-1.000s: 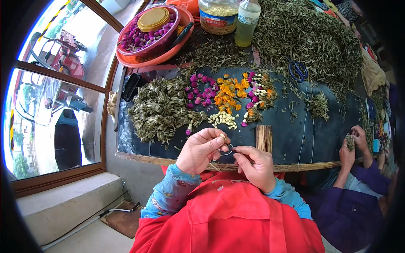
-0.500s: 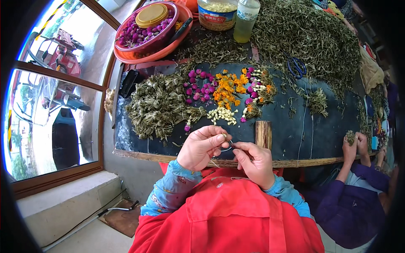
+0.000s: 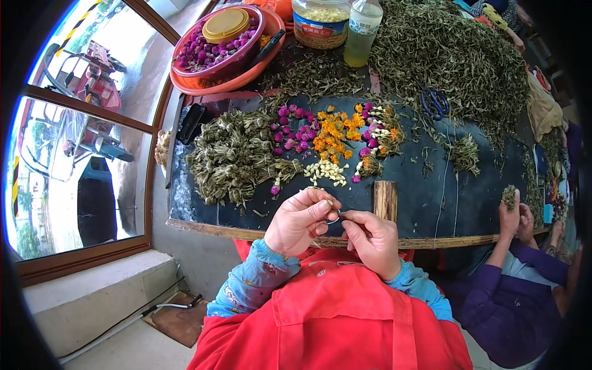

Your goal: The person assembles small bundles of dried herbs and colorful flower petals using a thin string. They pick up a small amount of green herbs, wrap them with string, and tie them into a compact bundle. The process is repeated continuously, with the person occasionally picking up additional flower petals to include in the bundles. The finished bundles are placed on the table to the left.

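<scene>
Pale bud (image 3: 333, 203), or so it looks, is up near the front edge of the desk (image 3: 416, 216), held by the left hand (image 3: 300, 220). So from the left: big pile of dried herb bundles (image 3: 231, 160), then purple flower heads (image 3: 302, 134), then that left hand, grip pinched on the bud. White buds (image 3: 325, 172) and orange blooms (image 3: 333, 137) lie beyond. Right hand (image 3: 374, 239) is just beside it, can't tell if its grip is closed on anything. After that, wooden block (image 3: 385, 200) and a co-worker's hand (image 3: 508, 217) with a herb bunch (image 3: 509, 196).
</scene>
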The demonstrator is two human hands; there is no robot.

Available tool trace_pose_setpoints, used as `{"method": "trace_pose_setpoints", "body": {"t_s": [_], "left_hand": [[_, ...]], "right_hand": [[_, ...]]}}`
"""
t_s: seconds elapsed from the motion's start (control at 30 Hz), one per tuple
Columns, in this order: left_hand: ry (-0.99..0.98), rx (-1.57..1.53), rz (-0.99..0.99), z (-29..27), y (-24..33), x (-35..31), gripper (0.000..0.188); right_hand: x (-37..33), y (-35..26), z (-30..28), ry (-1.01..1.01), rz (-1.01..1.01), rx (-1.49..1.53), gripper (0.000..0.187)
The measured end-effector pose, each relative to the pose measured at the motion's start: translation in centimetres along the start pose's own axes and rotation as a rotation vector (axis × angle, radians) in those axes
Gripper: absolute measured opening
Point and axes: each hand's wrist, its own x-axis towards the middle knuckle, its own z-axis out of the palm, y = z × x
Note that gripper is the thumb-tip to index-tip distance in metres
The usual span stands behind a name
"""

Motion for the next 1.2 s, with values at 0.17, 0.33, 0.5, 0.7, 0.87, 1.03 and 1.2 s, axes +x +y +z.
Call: {"method": "trace_pose_setpoints", "body": {"t_s": [0.17,0.33,0.5,0.7,0.87,1.03,1.2], "left_hand": [[-0.094,0.053,0.010,0.0,-0.6,0.0,0.008],[-0.136,0.184,0.020,0.7,-1.3,0.3,0.008],[-0.132,0.972,0.338,2.4,-1.3,0.4,0.015],[-0.264,1.543,0.307,1.6,-2.1,2.1,0.022],[-0.075,1.715,0.628,3.3,-0.9,5.7,0.020],[-0.210,2.041,0.857,5.9,-2.1,11.0,0.026],[-0.171,2.269,0.734,5.0,-2.6,11.6,0.030]], "right_hand": [[-0.1,0.3,0.3,0.022,-0.041,0.044,0.015],[-0.5,0.1,0.9,0.122,0.059,0.349,0.013],[0.8,-0.6,-1.3,0.154,-0.474,-0.362,0.024],[-1.4,0.0,-3.4,0.247,-0.511,0.119,0.009],[-0.4,-0.3,-5.2,0.361,-0.130,0.299,0.011],[-0.1,0.2,-7.1,0.438,-0.055,0.269,0.014],[-0.5,1.4,-7.7,0.450,-0.098,0.158,0.015]]}}
